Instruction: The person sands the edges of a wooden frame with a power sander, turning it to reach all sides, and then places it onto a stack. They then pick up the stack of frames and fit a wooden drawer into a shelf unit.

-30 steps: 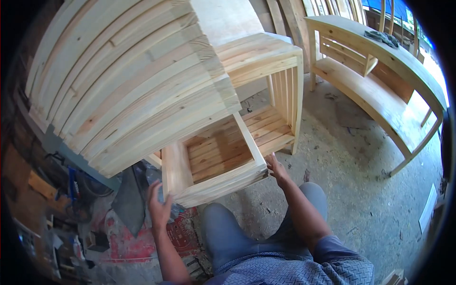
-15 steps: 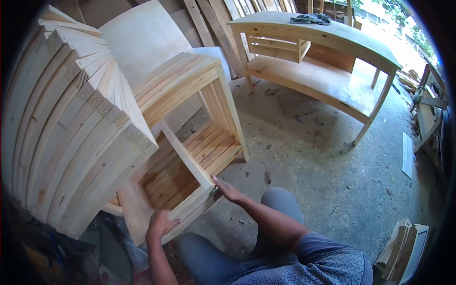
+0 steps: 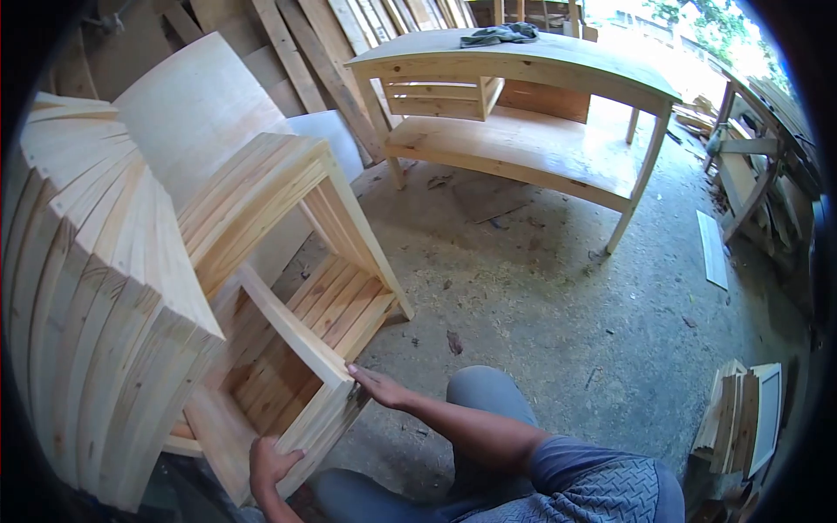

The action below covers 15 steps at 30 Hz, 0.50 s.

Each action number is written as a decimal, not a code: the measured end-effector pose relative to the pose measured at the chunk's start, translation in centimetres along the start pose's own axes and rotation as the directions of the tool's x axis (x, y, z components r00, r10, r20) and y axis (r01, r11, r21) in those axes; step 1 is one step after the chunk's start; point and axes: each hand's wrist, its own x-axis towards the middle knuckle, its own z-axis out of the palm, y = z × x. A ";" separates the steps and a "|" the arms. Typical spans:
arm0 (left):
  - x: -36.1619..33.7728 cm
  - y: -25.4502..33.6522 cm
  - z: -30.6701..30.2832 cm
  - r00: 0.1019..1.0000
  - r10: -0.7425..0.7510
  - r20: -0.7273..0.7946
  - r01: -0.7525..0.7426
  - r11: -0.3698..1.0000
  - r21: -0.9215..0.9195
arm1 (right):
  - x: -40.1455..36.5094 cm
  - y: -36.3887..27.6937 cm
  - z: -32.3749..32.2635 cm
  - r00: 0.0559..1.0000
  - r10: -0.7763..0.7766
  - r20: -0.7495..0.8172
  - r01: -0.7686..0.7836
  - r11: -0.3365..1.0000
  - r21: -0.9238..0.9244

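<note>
In front of my knees is a pale wooden box with a slatted side and an open top. My left hand is closed over its near top edge, thumb lying along the wood and some fingers hidden. Against the box's right corner rests my right hand, its fingers stretched out and touching the wood. A wooden rail runs back from that corner. Behind the box stands a wooden frame with a slatted lower shelf.
A tall stack of curved wooden pieces rises close on the left. Across the concrete floor stands a curved wooden desk with a dark cloth on top. Wood pieces lie at lower right; a wooden rack stands behind.
The view has shifted, so the box, stack and desk appear farther left. Both hands stay at about the same places on the box.
</note>
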 end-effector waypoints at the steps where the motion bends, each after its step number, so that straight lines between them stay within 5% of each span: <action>1: 0.0 0.1 0.1 0.999 -0.003 -0.040 0.005 0.999 0.035 | 0.0 0.2 0.3 0.997 -0.067 -0.029 0.068 0.998 0.010; 8: 0.5 -1.6 1.4 0.996 0.036 -0.079 -0.043 0.995 -0.091 | 0.3 1.7 0.3 0.996 -0.075 -0.055 0.074 0.997 -0.028; 15: -0.3 -0.7 1.4 0.949 0.266 -0.171 -0.242 0.959 0.149 | 0.4 2.6 0.3 0.991 -0.122 -0.054 0.120 0.991 -0.052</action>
